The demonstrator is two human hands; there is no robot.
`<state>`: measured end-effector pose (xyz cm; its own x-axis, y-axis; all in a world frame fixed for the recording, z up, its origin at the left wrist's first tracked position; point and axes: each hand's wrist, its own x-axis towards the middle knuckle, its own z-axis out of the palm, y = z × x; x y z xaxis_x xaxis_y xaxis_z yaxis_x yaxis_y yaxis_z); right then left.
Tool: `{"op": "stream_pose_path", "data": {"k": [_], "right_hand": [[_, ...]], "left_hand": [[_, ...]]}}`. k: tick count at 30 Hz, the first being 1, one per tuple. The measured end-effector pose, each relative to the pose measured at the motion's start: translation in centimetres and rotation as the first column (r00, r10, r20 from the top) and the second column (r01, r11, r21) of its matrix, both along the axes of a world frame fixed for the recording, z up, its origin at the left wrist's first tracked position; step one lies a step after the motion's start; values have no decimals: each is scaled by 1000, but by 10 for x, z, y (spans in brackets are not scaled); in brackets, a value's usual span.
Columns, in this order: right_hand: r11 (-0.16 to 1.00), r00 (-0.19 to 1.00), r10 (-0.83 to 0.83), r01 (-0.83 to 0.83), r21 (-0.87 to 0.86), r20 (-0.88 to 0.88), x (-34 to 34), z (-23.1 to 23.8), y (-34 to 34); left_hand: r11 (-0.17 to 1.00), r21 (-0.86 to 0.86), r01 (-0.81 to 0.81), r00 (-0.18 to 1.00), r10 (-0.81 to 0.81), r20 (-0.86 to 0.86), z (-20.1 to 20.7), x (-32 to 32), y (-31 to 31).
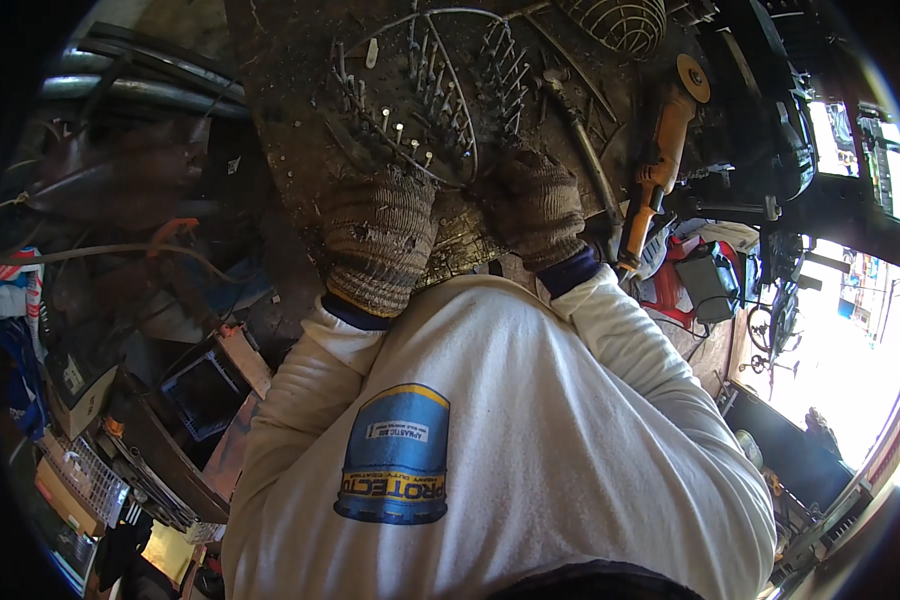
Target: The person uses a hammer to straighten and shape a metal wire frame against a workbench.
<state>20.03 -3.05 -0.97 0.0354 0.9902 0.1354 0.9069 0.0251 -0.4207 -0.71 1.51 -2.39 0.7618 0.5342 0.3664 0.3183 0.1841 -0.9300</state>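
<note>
Both hands wear grey knitted work gloves and rest at the near edge of the dark, grimy metal workbench (290, 150). The left hand (378, 240) and right hand (535, 205) press fingers curled onto the bent wire hoop frame (440, 90), which extends straight away from both among upright jig pins (420, 70); the grip looks closed, though the fingertips are hidden. An orange angle grinder (660, 150) lies right.

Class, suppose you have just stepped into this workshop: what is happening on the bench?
A person in knitted work gloves has both hands on a bent wire frame set among upright pins on a dark metal jig plate. The left hand and right hand rest at the frame's near edge. An orange angle grinder lies untouched to the right.
</note>
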Motion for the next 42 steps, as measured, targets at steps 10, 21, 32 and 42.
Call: {"op": "stream_pose_path", "data": {"k": [10,21,32,42], "right_hand": [[998,990,-27,34,45,-140,10,-38,-3],[1000,999,-12,11,-26,-36,1,2,3],[999,993,-47,45,-28,-108,2,-5,1],[996,999,-15,11,-89,-43,2,-1,2]], "left_hand": [[998,-61,-14,999,16,30,2,3,-2],[989,143,33,999,-33,-3,2,2,9],[994,92,63,997,-66,30,7,1,9],[999,-48,4,999,-2,41,-8,-1,0]]}}
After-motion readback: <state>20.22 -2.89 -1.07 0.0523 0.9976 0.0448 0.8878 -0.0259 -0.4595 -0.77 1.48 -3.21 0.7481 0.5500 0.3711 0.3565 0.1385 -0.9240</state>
